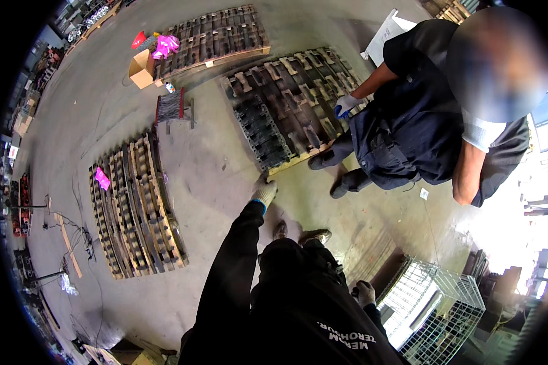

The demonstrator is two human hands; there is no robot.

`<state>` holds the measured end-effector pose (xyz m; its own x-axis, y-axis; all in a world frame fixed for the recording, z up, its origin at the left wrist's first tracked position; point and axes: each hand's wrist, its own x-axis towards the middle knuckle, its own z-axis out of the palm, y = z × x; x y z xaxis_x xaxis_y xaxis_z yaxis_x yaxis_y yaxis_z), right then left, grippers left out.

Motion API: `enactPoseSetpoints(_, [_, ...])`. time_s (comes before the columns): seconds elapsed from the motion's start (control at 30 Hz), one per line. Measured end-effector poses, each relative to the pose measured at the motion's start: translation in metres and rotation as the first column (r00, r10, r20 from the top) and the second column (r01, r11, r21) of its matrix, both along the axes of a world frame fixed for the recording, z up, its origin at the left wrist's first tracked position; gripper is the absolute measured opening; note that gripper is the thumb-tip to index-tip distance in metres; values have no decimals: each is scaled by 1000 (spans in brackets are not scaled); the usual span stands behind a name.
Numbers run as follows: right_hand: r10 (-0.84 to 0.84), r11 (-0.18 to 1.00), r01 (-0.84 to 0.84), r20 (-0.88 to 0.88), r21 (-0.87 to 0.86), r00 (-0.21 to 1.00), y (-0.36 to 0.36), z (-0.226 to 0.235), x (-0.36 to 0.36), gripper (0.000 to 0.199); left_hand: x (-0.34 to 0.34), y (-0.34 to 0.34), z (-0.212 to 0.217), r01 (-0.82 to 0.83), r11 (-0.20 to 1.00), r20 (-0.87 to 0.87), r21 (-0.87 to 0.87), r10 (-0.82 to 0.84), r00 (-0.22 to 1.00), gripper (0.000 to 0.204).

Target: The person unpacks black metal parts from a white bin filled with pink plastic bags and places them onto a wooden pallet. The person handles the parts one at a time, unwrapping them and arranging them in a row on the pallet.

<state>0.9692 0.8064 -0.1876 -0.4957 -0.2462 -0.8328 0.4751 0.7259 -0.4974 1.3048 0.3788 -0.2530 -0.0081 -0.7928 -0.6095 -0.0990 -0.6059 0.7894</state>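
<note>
Pallet (289, 112) of dark metal parts sits on the concrete floor (219, 176) ahead of me. My left hand (264, 190), gloved, reaches to its near corner, fingers bent on the edge. My right hand (365, 292) hangs loosely curled, holding nothing, near a wire basket (435, 307). A co-worker's gloved hand (346, 104) rests on the pallet's far side.

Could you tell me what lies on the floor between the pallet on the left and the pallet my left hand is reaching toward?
In the head view, only bare concrete floor separates the left pallet from the dark-loaded pallet that the left hand reaches toward.
</note>
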Motion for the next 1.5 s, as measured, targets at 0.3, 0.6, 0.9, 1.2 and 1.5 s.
enactPoseSetpoints(0.3, [40,994,-40,4,101,999,-24,-7,1,15,98,145,-72,119,957,134,263,-159,978,48])
enactPoseSetpoints(0.6, [370,929,-370,-10,-3,929,-151,-37,3,17,171,271,-78,-262,845,119,466,234,965,32])
enactPoseSetpoints(0.9, [570,821,-570,26,-12,821,-345,-80,85,32,202,196,-25,-452,764,106,460,458,883,39])
enactPoseSetpoints(1.2, [757,646,-763,-116,-8,643,-513,-151,205,68,293,61,51,-343,869,151,355,309,939,39])
enactPoseSetpoints(1.5, [804,569,-818,-267,87,531,-644,-211,323,65,387,-117,54,-259,899,252,353,175,952,39])
